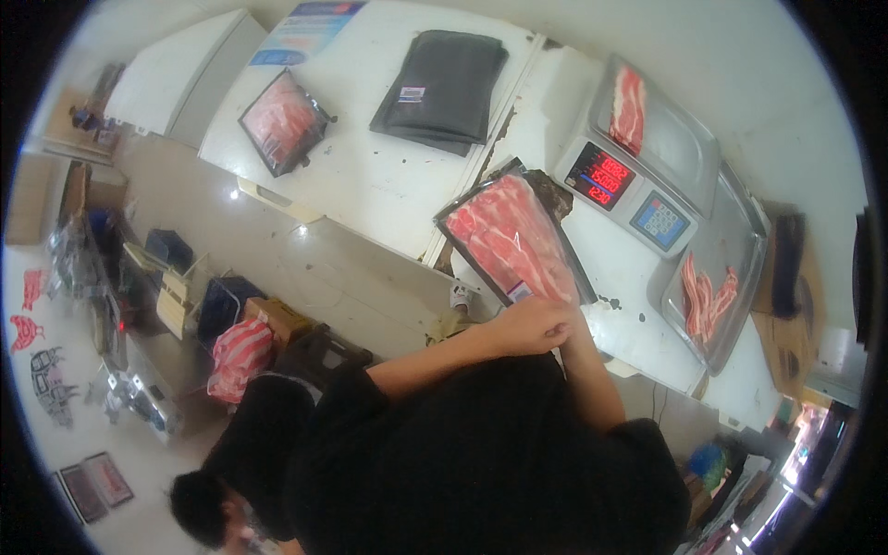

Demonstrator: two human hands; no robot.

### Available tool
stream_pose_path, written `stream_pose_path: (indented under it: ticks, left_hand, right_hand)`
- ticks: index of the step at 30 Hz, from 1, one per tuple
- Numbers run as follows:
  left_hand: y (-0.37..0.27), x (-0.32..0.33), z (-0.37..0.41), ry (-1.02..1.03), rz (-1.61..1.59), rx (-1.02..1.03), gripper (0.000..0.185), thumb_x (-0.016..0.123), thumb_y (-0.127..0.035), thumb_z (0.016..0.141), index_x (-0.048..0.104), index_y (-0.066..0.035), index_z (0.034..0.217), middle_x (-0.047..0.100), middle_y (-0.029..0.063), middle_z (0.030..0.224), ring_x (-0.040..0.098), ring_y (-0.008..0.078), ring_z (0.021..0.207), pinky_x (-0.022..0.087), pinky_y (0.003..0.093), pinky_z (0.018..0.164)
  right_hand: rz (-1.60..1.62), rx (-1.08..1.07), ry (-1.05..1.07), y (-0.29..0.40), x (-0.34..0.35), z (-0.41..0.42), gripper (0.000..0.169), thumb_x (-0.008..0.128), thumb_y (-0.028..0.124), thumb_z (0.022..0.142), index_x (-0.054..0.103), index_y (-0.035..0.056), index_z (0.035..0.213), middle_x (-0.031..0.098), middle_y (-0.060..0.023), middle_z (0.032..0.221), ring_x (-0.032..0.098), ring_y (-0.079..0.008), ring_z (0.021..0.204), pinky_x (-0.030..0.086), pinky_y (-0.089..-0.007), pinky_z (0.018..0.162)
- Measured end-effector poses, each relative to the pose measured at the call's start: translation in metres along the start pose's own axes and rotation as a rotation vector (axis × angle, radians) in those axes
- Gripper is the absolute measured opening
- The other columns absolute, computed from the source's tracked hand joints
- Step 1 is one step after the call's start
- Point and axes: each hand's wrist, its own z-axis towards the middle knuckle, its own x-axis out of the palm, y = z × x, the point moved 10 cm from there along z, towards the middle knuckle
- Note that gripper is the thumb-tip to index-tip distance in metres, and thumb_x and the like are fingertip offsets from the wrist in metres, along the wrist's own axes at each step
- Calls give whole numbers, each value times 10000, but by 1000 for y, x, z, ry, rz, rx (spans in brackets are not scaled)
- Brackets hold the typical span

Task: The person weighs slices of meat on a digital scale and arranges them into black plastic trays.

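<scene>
A clear-fronted, black-edged plastic bag (513, 229) of sliced streaky meat lies slanted on the white worktop in front of me. My left hand (526, 325) is closed at the bag's near end, beside a small printed label (518, 291). My right hand (563, 288) meets the same end and appears to be inside the bag's mouth; its fingers are hard to make out. Right of the bag stands a digital scale (624, 184) with lit red digits. On its metal pan rests a slab of streaky meat (628, 109).
A metal tray (728, 319) with several meat strips (704, 295) sits beyond the scale. Flat black bags (444, 87) are stacked left, near a filled meat pack (283, 121). The worktop's seam has a rusted, broken edge (501, 132). Another person (257, 451) is close at my left.
</scene>
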Motion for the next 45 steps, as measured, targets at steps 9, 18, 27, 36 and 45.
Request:
stream_pose_path:
  ticks: [9,18,27,36,45]
  left_hand:
    - [89,-141,-28,-363,457,-133,234,819,-163,858,793,-120,1086,643,56,1037,604,285,1006,476,441,880]
    - [119,-177,-40,-553,276,-122,300,830,-106,858,754,-31,1139,643,136,1105,580,315,1068,466,412,949]
    - [101,-162,-27,-407,385,-31,359,884,-154,793,773,-76,1126,645,100,1137,560,305,1139,387,433,1029]
    - [101,-159,-22,-404,400,-59,446,952,-203,706,793,-114,1113,623,75,1143,552,298,1144,391,446,1030]
    - [110,-159,-25,-375,364,-62,422,949,-185,715,802,-104,1102,623,79,1150,558,290,1146,401,439,1028]
  right_hand:
    - [130,31,-194,22,17,-24,602,539,367,1107,465,-19,1563,458,-144,1638,473,-250,1483,389,-414,1239]
    - [123,126,-284,5,-18,-84,620,664,123,1021,439,-54,1571,456,-164,1637,537,-238,1423,507,-378,1136]
    - [-228,169,-404,-5,-28,-72,479,676,109,1034,594,-15,1489,655,-50,1234,615,-121,1029,538,-265,876]
    - [-410,114,-382,12,-21,-65,437,691,100,1037,618,-24,1450,697,-74,1253,644,-110,960,558,-269,788]
    - [-616,-53,-513,21,-30,-80,281,710,20,1002,716,-51,1274,754,-91,1160,704,-120,956,594,-276,835]
